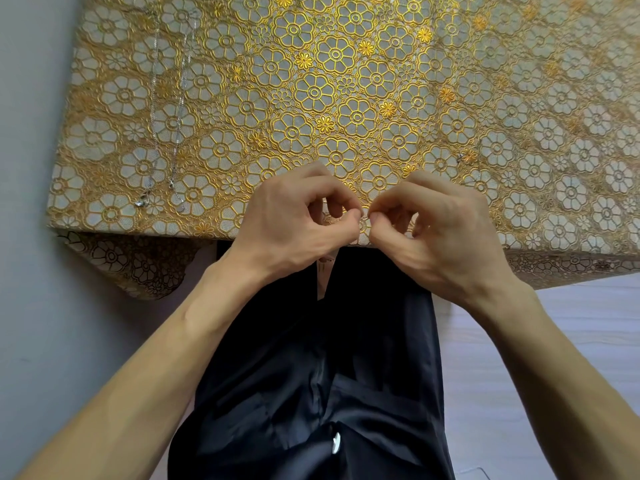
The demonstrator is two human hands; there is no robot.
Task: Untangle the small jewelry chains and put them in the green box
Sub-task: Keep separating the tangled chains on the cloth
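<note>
Two hands [363, 220] pinching – likely chain; two silver chains [166, 109] laid left

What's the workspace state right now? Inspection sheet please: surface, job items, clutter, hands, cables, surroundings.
Surface: table under a gold floral lace cloth, which hangs over the near edge.
Job's things: two thin silver chains lie stretched out, side by side, on the table's left part; a small silver piece lies right of centre. Green box: not in view.
Clutter: nothing seen.
Grippers: left hand and right hand meet at the near table edge, thumb and forefinger pinched on each; whatever they pinch is too fine to make out.
Cables: nothing seen.
Surroundings: grey wall on the left, pale floor, the person's black trousers below.
</note>
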